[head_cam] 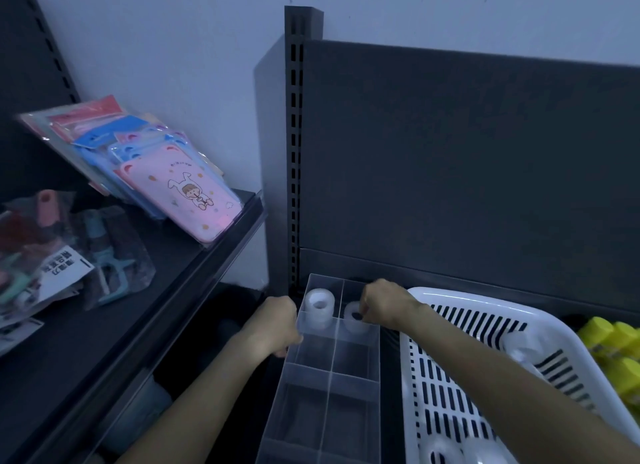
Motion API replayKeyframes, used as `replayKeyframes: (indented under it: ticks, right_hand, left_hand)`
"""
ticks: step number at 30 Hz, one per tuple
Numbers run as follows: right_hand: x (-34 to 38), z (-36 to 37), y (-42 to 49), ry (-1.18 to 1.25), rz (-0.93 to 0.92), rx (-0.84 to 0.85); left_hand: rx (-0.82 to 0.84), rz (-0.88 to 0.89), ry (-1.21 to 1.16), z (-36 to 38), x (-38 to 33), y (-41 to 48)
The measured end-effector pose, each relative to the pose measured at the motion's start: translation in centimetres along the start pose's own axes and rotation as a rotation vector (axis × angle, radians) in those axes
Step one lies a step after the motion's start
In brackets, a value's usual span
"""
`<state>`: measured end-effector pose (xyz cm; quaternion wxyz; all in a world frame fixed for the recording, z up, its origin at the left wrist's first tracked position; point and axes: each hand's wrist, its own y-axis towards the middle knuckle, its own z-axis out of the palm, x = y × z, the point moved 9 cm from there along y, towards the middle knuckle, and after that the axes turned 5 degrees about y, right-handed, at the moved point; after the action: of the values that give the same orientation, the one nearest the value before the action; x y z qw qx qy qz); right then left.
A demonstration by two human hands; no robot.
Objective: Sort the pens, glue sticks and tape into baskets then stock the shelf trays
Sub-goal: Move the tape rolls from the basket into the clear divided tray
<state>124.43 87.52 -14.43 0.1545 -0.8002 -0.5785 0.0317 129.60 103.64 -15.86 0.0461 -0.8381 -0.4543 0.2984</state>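
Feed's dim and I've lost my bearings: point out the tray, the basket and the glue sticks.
tray (331, 377), head view, on its centre divider.
basket (457, 298), head view, on its far rim.
glue sticks (602, 335), head view, on a yellow cap.

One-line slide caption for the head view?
Right hand pinches a tape roll in the clear tray; left hand grips its side.

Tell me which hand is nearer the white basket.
Right. The right hand is just left of the white basket, pinching a tape roll in the clear tray. The left hand grips the tray's opposite wall, farther left.
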Motion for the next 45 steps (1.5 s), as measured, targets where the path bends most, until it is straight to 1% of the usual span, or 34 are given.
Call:
replayKeyframes:
  ticks: [1,3,5,7,10,12,13,17,19,21,23,26,29,35,39,42,45]
  right_hand:
    - [0.0,0.1,0.0,0.008,-0.006,0.010]
    - [-0.2,-0.3,-0.1,0.061,-0.054,-0.003]
    - [-0.4,-2.0,-1.1,0.147,-0.115,-0.072]
    - [-1.2,-4.3,-2.7,0.197,-0.142,-0.175]
    - [-4.3,-7.1,-6.0,0.278,-0.112,-0.309]
    - [-7.0,-7.6,-8.0,0.302,-0.058,-0.350]
    - [-8.7,-7.4,-9.2,0.302,-0.015,-0.343]
    - [-14.5,-5.3,-13.2,0.274,0.141,-0.260]
    - [-16.1,-4.1,-14.5,0.227,0.192,-0.201]
    - [-16.5,-3.2,-15.4,0.133,0.206,-0.159]
    - [-16.7,-2.2,-15.8,0.102,0.202,-0.144]
    - [-17.0,-0.6,-15.6,0.110,0.192,-0.091]
    - [-16.7,0.2,-14.7,0.133,0.192,-0.073]
    - [-15.3,2.4,-12.0,0.073,0.161,-0.014]
    - [-16.0,2.7,-12.8,-0.162,0.090,0.099]
    - [-16.8,3.6,-13.6,-0.171,0.067,0.195]
    - [-16.7,3.9,-13.9,-0.181,0.042,0.187]
  left_hand:
    - [-0.015,0.008,0.018,-0.2,0.0,0.1]
    - [-0.095,0.026,0.083,-1.0,-0.2,0.3]
    - [-0.198,0.066,0.132,-1.9,-1.1,0.2]
    - [-0.289,0.127,0.170,-2.7,-2.9,-0.1]
    - [-0.327,0.245,0.180,-2.6,-6.8,-0.7]
    - [-0.327,0.307,0.165,-2.3,-9.2,-1.1]
    - [-0.328,0.342,0.159,-1.8,-10.6,-1.1]
    - [-0.289,0.473,0.195,1.4,-16.1,-1.3]
    - [-0.236,0.525,0.269,3.5,-18.7,-1.2]
    - [-0.175,0.598,0.424,5.8,-21.1,-1.1]
    - [-0.096,0.665,0.608,8.1,-22.7,-0.7]
    - [0.025,0.679,0.823,10.7,-22.9,0.6]
    - [0.065,0.682,0.917,11.9,-22.9,1.5]
    - [0.153,0.555,0.847,12.3,-22.7,1.9]
    - [0.140,0.572,0.614,11.2,-23.1,1.5]
    - [0.149,0.559,0.491,11.0,-23.2,1.9]
    - [0.122,0.565,0.397,10.1,-23.8,2.5]
